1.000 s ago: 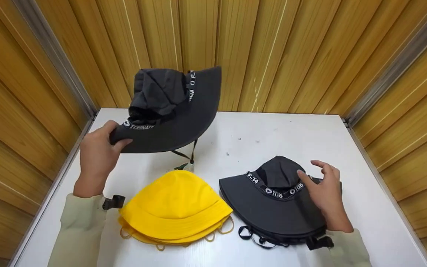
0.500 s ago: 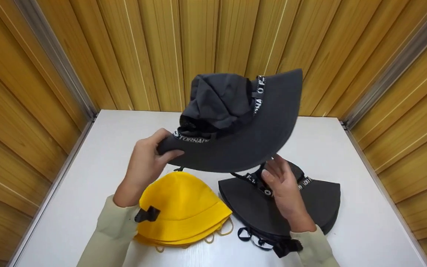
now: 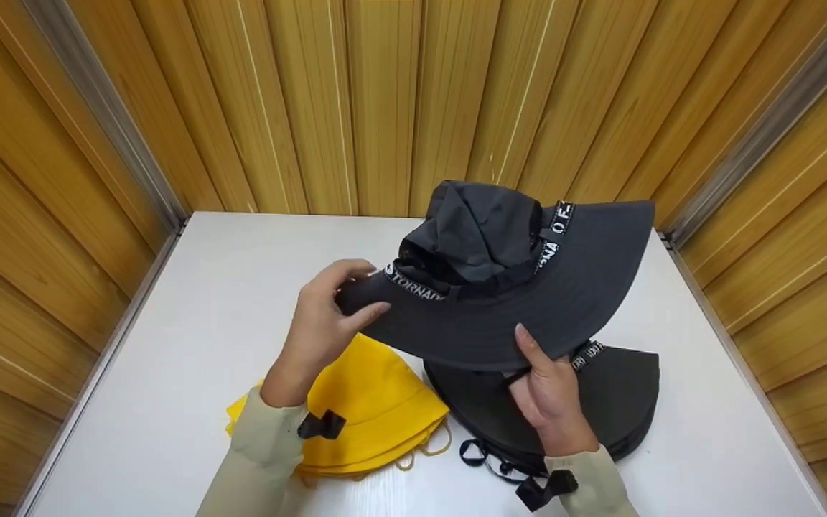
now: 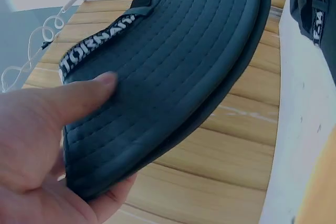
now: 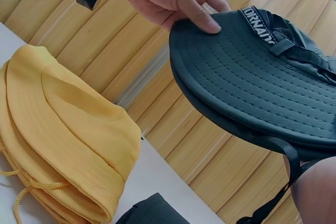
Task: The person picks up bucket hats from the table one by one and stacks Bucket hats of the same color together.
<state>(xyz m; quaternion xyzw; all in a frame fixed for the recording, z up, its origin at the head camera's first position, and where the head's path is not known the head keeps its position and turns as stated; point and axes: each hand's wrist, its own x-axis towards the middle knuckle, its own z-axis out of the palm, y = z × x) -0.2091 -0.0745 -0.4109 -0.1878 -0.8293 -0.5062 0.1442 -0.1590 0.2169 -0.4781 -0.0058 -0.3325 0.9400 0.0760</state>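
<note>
A dark grey bucket hat [image 3: 478, 230], folded flat with a lettered band, is held up over the table in the head view. My left hand [image 3: 313, 330] grips the left end of its brim, thumb on top and fingers beneath. At the brim's lower edge is my right hand [image 3: 550, 402], its thumb lying over the fabric and the fingers tucked under, hidden by the brim. A black chin strap [image 5: 291, 166] dangles from the hat in the right wrist view. Below the held hat lies a stack of similar dark hats [image 3: 622, 402], partly covered by it.
Several stacked yellow hats [image 3: 385, 416] with thin cords lie left of the dark stack, partly behind my left forearm. A black strap [image 3: 474, 452] spills onto the white table [image 3: 241, 266] in front. Wood-patterned walls [image 3: 385, 108] enclose the table at the back and sides.
My left hand has carried the dark hat from the left to over the dark stack, lowering it lately. My right hand has moved left from the stack and taken the brim's lower edge.
</note>
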